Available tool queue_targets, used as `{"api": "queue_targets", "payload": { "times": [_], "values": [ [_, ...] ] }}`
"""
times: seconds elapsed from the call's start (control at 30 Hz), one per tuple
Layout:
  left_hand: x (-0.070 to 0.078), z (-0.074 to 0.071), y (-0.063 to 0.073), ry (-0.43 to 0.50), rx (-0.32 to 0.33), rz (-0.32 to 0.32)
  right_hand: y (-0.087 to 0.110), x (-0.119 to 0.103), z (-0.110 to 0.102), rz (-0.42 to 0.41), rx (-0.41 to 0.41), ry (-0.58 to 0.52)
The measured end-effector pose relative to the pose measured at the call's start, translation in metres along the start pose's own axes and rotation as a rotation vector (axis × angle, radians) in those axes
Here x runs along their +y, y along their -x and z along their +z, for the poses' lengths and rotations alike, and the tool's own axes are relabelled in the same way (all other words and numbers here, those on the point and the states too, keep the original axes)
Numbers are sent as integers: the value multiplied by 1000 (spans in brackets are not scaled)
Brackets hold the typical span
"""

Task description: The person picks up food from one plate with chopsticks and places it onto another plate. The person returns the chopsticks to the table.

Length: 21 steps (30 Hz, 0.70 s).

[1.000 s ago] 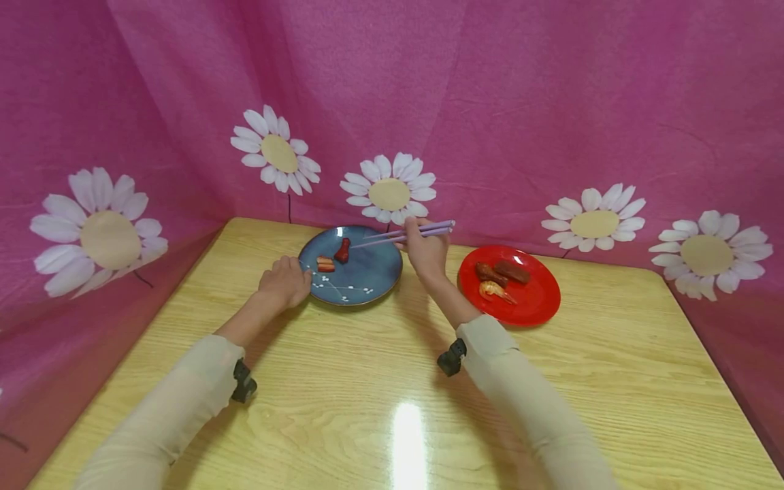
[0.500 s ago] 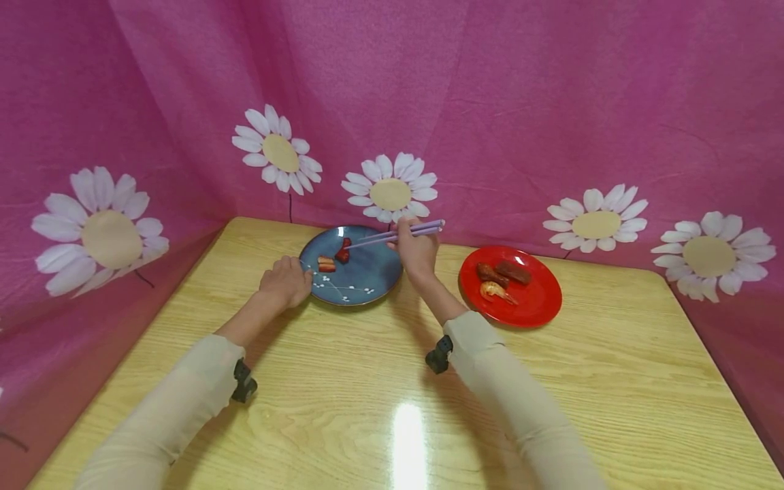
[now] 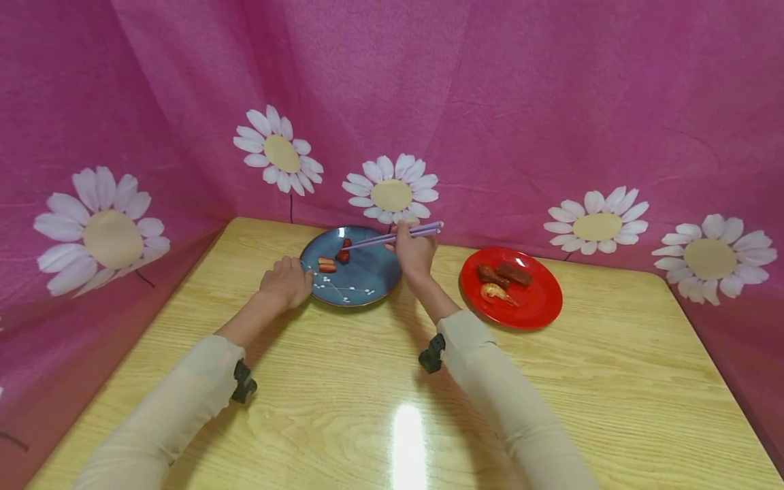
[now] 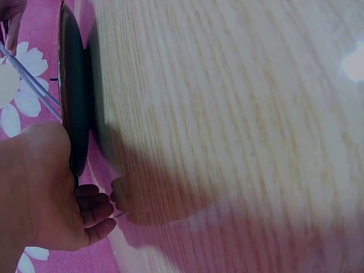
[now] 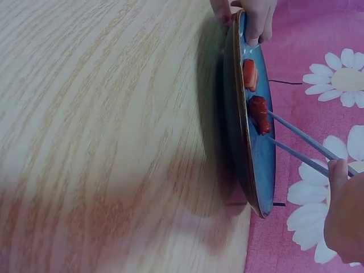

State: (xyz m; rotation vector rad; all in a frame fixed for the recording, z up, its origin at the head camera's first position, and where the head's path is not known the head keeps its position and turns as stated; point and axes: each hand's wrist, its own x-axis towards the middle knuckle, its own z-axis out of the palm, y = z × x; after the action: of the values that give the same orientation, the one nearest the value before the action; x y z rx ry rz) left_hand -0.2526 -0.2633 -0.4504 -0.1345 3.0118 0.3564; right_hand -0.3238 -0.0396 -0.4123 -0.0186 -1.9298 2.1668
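My left hand (image 3: 284, 282) grips the left rim of a blue plate (image 3: 380, 269), thumb over the edge and fingers below it, as the right wrist view shows. In my right hand (image 3: 416, 253) is a pair of purple chopsticks (image 3: 375, 240). Their tips lie at a small dark red drumstick (image 5: 259, 114) on the plate; in the right wrist view one tip is at each end of its near side. A striped red-and-tan piece of meat (image 3: 327, 265) lies beside the drumstick, nearer my left hand.
To the right stands a red plate (image 3: 539, 299) bearing a shrimp (image 3: 497, 294), a brown drumstick-like piece (image 3: 490, 275) and a brown slab of meat (image 3: 513, 273). A pink cloth (image 3: 502, 102) with white flowers hangs behind the wooden table (image 3: 343, 381).
My right hand has moved a little left, bringing the chopstick tips onto the drumstick, which has turned slightly. The left hand stays on the blue plate's rim.
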Motion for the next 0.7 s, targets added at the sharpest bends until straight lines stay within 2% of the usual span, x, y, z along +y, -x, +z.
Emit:
{"api": "queue_targets", "payload": {
  "times": [0.27, 0.5, 0.7],
  "values": [
    [1, 0, 1, 4, -3, -7, 3, 5, 7, 49, 34, 47],
    [1, 0, 1, 6, -7, -6, 9, 6, 12, 5, 1, 76],
    [1, -1, 1, 5, -12, -8, 9, 9, 15, -51, -26, 175]
  ]
}}
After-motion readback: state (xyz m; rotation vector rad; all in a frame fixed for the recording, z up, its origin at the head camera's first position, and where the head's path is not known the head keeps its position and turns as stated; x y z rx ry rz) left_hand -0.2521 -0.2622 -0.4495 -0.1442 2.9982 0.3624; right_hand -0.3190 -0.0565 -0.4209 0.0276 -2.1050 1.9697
